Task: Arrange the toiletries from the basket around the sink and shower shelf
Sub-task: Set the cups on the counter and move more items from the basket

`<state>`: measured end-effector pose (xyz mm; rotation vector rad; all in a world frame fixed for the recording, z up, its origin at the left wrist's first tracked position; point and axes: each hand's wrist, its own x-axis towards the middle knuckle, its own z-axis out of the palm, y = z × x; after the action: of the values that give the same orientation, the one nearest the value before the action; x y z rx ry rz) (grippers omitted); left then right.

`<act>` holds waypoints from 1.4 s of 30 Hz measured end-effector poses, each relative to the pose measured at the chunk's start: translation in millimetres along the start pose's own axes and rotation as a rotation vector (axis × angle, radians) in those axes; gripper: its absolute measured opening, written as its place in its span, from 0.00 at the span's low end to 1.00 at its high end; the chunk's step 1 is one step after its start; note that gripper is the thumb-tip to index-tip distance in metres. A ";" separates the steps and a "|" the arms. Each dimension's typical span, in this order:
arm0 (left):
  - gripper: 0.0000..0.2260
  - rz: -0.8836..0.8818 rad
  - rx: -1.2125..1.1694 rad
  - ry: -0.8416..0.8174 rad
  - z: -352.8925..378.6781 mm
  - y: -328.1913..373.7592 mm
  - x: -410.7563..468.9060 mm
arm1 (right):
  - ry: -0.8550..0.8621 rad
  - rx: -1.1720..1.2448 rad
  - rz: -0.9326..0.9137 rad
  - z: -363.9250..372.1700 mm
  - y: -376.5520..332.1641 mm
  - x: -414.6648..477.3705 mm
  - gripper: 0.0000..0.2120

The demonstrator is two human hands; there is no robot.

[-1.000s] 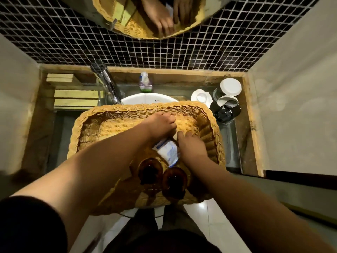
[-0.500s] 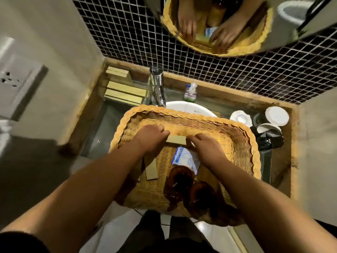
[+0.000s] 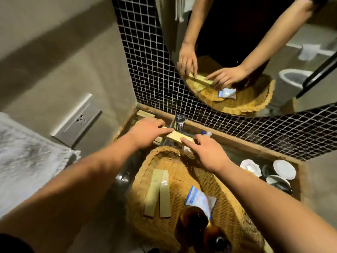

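A woven basket (image 3: pixel 237 212) sits over the sink. My left hand (image 3: pixel 145 132) and my right hand (image 3: pixel 206 154) hold a long tan toiletry box (image 3: pixel 177 137) by its two ends, above the basket's far rim and just in front of the chrome tap (image 3: pixel 179 121). Inside the basket lie two flat tan packets (image 3: pixel 157 193), a blue-and-white sachet (image 3: pixel 199 199) and two brown bottles (image 3: pixel 197 227). More tan boxes (image 3: pixel 145 114) lie on the counter's back left corner, partly hidden by my left hand.
White dishes and dark cups (image 3: pixel 273 172) crowd the counter's right end. A small bottle (image 3: pixel 206 133) stands by the back wall. A mirror (image 3: pixel 255 52) hangs on the black mosaic wall. A wall socket (image 3: pixel 78 123) and a towel (image 3: pixel 23 157) are at left.
Both hands have lifted the tan box out of the basket and carried it back toward the tap. My view has swung left and up.
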<state>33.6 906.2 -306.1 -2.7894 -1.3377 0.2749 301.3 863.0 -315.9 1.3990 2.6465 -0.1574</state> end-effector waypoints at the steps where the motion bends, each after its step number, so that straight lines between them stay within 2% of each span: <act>1: 0.33 -0.029 0.008 0.006 -1.4 -13.3 -2.9 | 0.014 0.002 -0.003 -6.1 -6.1 12.4 0.33; 6: 0.32 -0.178 0.005 -0.017 14.6 -63.9 -12.5 | 0.006 0.037 0.000 -6.4 -37.1 74.8 0.33; 9: 0.34 -0.226 -0.032 -0.032 34.1 -84.1 -8.2 | -0.053 0.065 0.025 5.3 -48.2 108.8 0.40; 12: 0.28 -0.261 -0.116 -0.048 56.3 -100.5 -0.2 | -0.075 0.094 0.054 20.9 -53.3 138.2 0.45; 15: 0.23 -0.333 -0.166 -0.004 77.8 -108.7 9.8 | -0.092 0.107 0.038 35.4 -52.7 159.7 0.45; 19: 0.26 -0.463 -0.290 -0.137 97.7 -113.9 28.4 | -0.144 0.174 0.102 47.2 -50.0 181.0 0.37; 21: 0.24 -0.456 -0.339 -0.155 105.3 -117.2 33.9 | -0.162 0.173 0.110 52.3 -49.7 189.7 0.36; 25: 0.22 -0.400 -0.301 -0.152 121.3 -119.6 36.8 | -0.198 0.055 0.069 63.0 -51.1 199.5 0.41; 29: 0.19 -0.419 -0.291 -0.193 131.9 -115.4 42.9 | -0.187 0.016 0.058 71.4 -52.0 209.0 0.35; 34: 0.19 -0.426 -0.285 -0.237 140.1 -112.3 50.8 | -0.169 -0.015 0.059 86.4 -51.0 215.6 0.32; 38: 0.20 -0.446 -0.278 -0.232 147.3 -110.8 52.8 | -0.155 0.035 0.083 94.8 -51.6 222.5 0.27; 42: 0.21 -0.434 -0.194 -0.196 152.6 -109.7 55.2 | -0.150 0.035 0.088 101.9 -52.0 227.1 0.26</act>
<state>-43.7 1011.3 -452.2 -2.5685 -2.0685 0.4254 139.9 1002.1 -454.7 1.4509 2.4677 -0.2880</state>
